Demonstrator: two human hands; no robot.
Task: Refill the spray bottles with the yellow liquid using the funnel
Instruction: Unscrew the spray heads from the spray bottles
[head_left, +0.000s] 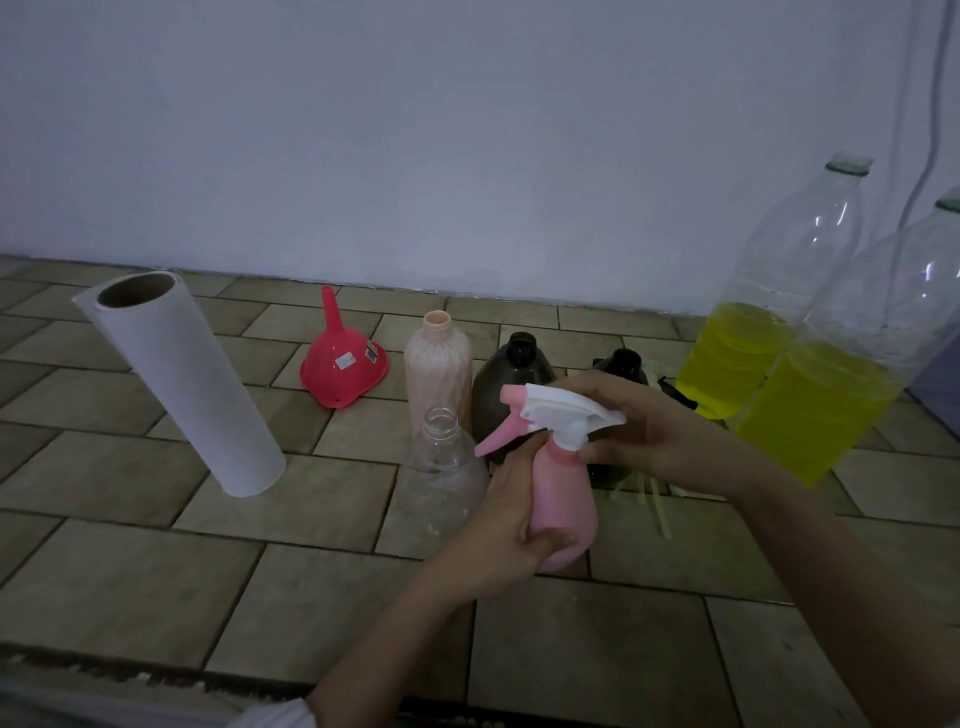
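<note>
A tiled floor (130, 561) carries everything, meeting a pale wall at the back. On it stand a paper towel roll (182, 384), an upturned pink funnel (343, 364), a peach bottle (439, 374), a clear bottle (441, 478), two dark bottles (511, 379) and two large bottles of yellow liquid (810, 405). Pale dip tubes (660, 504) lie just beside the dark bottles.

A roll of white paper towel (182, 382) is seen standing on the tiled floor (130, 561) at the left, its cardboard core visible at the top; the floor is laid with greenish-beige tiles set in an offset pattern, with dark joints; a plain pale wall (415, 130) is met along the far edge of the tiles; a thin cord (930, 130) is seen hanging against the wall at the far right; a dark patterned rug edge (104, 675) is glimpsed at the lower left.
</note>
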